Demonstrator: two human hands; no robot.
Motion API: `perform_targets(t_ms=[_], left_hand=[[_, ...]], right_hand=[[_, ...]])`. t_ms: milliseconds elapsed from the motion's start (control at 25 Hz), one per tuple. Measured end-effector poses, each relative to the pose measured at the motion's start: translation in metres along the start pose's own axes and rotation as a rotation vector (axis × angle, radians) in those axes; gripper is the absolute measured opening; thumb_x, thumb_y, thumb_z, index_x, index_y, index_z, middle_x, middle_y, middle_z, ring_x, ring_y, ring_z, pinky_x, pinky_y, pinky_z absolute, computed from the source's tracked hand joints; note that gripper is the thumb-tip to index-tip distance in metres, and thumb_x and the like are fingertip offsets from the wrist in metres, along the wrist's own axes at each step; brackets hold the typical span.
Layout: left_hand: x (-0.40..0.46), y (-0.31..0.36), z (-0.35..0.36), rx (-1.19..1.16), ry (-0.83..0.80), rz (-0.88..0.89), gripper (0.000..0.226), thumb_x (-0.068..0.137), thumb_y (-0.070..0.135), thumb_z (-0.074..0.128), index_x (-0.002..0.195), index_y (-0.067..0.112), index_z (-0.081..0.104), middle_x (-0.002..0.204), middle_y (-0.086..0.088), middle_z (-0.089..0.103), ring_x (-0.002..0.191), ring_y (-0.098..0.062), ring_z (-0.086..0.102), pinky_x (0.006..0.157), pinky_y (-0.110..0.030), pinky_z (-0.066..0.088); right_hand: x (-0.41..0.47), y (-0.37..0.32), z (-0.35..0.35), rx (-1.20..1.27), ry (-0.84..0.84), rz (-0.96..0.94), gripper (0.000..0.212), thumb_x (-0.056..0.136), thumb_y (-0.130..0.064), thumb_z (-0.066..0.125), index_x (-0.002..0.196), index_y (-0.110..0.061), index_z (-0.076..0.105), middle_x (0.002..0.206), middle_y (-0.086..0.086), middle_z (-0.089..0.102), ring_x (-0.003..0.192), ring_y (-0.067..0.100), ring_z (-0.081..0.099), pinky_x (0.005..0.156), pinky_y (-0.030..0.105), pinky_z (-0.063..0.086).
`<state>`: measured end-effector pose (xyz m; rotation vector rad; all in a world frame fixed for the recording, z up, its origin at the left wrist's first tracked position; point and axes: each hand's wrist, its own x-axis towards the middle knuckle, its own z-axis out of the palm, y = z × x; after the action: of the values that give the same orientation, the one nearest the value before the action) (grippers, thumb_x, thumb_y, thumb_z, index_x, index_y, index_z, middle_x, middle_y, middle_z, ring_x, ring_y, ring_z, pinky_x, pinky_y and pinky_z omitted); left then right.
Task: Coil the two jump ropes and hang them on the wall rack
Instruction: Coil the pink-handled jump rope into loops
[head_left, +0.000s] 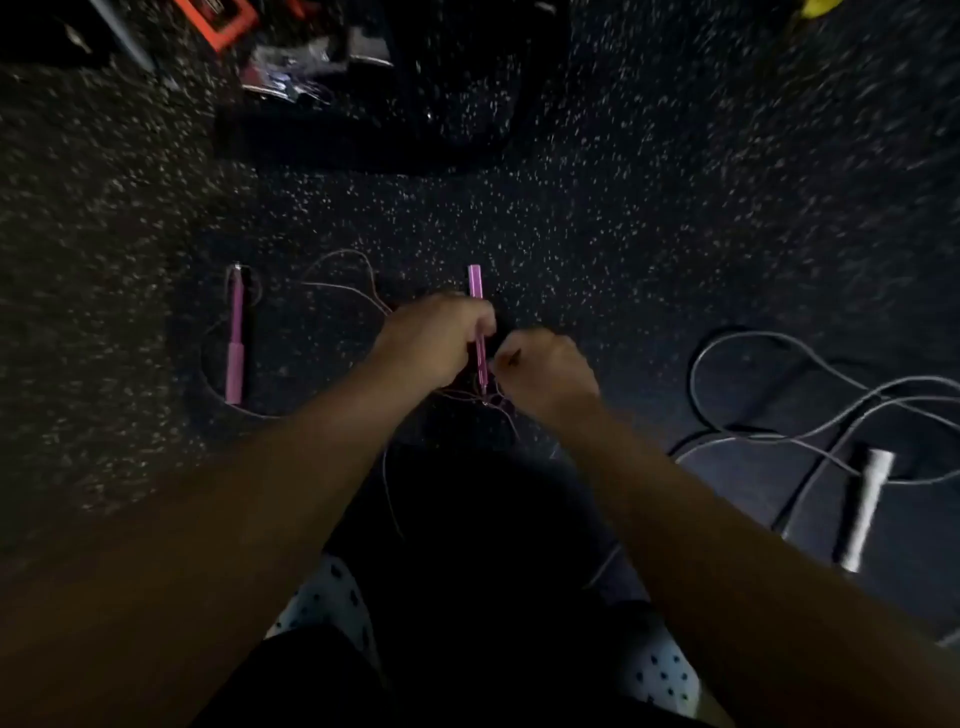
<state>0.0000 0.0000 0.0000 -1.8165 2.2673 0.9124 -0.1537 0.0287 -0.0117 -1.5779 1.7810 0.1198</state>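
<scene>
Left hand (439, 332) grips one pink handle (475, 283) upright over the speckled floor (623, 208), fingers curled round it. Right hand (545, 369) sits just beside it, fingers curled — pinching the thin pink cord (467, 397), as far as the blur allows. The second pink handle (235, 343) lies on the floor, well left. The grey rope (779, 431) and its white handle (865, 506) lie uncoiled at right.

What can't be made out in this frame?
Head view only:
- Wall rack: none in view.
- Right hand: fingers curled under, what it grips is hidden.
- Grey rope: cut off by the right edge.
- Clutter at the top: blurred and dark.
</scene>
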Motion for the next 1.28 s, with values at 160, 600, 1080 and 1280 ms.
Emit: perform_targets(t_ms=[160,600,1080,1280], left_hand=[[0.025,0.000,0.030,0.379,-0.034,0.142,0.046,0.092,0.015,0.064,0.135,0.030,0.058,0.136,-0.007,0.053,0.127,-0.031,0.050,0.099,-0.045,0.046],[-0.014,0.023,-0.070,0.402,-0.097,0.356,0.016,0.105,0.033,0.052,0.110,0.018,0.051,0.106,-0.002,0.065,0.100,-0.024,0.060,0.093,-0.041,0.043],[-0.173,0.125,-0.234,0.306,0.296,0.434,0.027,0.099,0.059,0.049,0.092,0.033,0.055,0.066,0.010,0.054,0.060,-0.006,0.053,0.050,-0.030,0.030],[-0.207,0.150,-0.263,0.074,0.437,0.563,0.016,0.100,0.051,0.053,0.094,0.036,0.052,0.072,0.008,0.060,0.068,-0.013,0.060,0.058,-0.037,0.045]], right_hand=[[0.022,-0.007,0.036,-0.282,0.119,-0.046,0.046,0.092,-0.053,0.060,0.120,-0.018,0.070,0.122,0.010,0.069,0.122,0.035,0.056,0.099,0.043,0.043],[-0.027,-0.027,-0.047,-0.365,0.205,-0.162,0.047,0.100,-0.045,0.051,0.138,-0.018,0.056,0.143,0.011,0.047,0.129,0.035,0.042,0.107,0.048,0.036],[-0.212,-0.052,-0.236,-0.136,0.371,-0.545,0.027,0.097,-0.035,0.056,0.084,-0.020,0.074,0.097,0.000,0.065,0.099,0.026,0.058,0.088,0.041,0.045],[-0.273,-0.077,-0.283,0.152,0.367,-0.541,0.017,0.102,-0.025,0.056,0.090,-0.015,0.061,0.067,0.000,0.061,0.053,0.013,0.062,0.052,0.033,0.048]])
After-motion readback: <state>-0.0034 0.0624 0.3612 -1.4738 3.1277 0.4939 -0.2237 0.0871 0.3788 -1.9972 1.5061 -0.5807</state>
